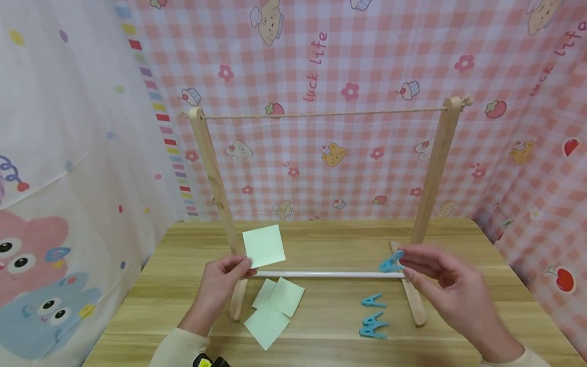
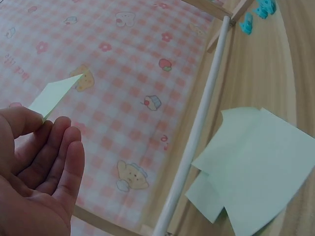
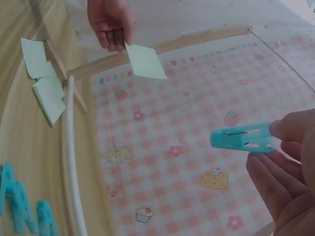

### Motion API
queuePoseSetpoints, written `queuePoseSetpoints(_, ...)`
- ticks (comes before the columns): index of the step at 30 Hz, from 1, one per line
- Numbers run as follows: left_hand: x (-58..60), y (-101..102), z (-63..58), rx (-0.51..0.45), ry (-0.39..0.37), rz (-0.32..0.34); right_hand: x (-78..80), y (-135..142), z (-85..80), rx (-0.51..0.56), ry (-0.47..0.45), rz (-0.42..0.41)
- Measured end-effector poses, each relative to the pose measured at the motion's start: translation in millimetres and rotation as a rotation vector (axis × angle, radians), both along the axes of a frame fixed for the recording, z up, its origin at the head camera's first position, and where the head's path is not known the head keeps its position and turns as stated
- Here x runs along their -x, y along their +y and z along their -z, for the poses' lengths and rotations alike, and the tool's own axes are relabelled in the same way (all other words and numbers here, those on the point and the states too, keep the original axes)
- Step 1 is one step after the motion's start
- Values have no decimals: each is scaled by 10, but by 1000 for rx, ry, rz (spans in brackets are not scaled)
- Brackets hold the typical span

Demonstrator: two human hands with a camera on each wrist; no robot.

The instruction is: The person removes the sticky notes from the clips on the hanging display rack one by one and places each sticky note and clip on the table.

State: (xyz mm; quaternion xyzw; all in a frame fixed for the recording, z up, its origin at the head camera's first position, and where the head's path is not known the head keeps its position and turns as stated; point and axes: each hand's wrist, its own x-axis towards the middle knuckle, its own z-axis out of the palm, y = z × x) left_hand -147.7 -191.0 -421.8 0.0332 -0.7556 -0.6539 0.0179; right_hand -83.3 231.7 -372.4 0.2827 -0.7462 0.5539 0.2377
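Between thumb and fingers my left hand [image 1: 225, 278] pinches a pale green paper square [image 1: 264, 246] by its lower left corner, near the left wooden post. My right hand [image 1: 451, 290] pinches a blue clothespin [image 1: 391, 261] by its handle ends, in front of the right post; the right wrist view shows this clothespin [image 3: 242, 137] with its nose toward the left. On the table below the left hand lie several more pale green paper squares [image 1: 267, 326], overlapping. Three blue clothespins [image 1: 373, 332] rest on the table to the left of the right hand.
A wooden frame stands on the table [image 1: 330, 244], with a left post [image 1: 213, 178], a right post [image 1: 435, 173] and a white rod [image 1: 321, 274] low between them. A thin rope [image 1: 321, 114] runs between the post tops. Checked pink cloth [image 1: 293, 61] hangs behind.
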Motion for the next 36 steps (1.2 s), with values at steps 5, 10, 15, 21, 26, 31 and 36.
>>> queuePoseSetpoints(5,-45,-52,101,33,-13,-24,-29,7,109,-25,-34,49)
queuePoseSetpoints(10,-82,-106,179,43,-33,-42,-51,25,230,-29,-61,59)
queuePoseSetpoints(15,-107,-158,239,31,-55,-54,-53,30,388,7,-62,24)
queuePoseSetpoints(21,-113,-206,314,17,-79,-63,-83,-2,572,38,-80,-3)
queuePoseSetpoints(26,-138,-246,395,51,-93,-58,-157,-50,699,14,-145,17)
queuePoseSetpoints(31,-169,-274,477,55,-116,-74,-223,-80,811,-37,-231,59)
queuePoseSetpoints(36,-213,-317,545,47,-135,-93,-255,-99,935,5,-246,10)
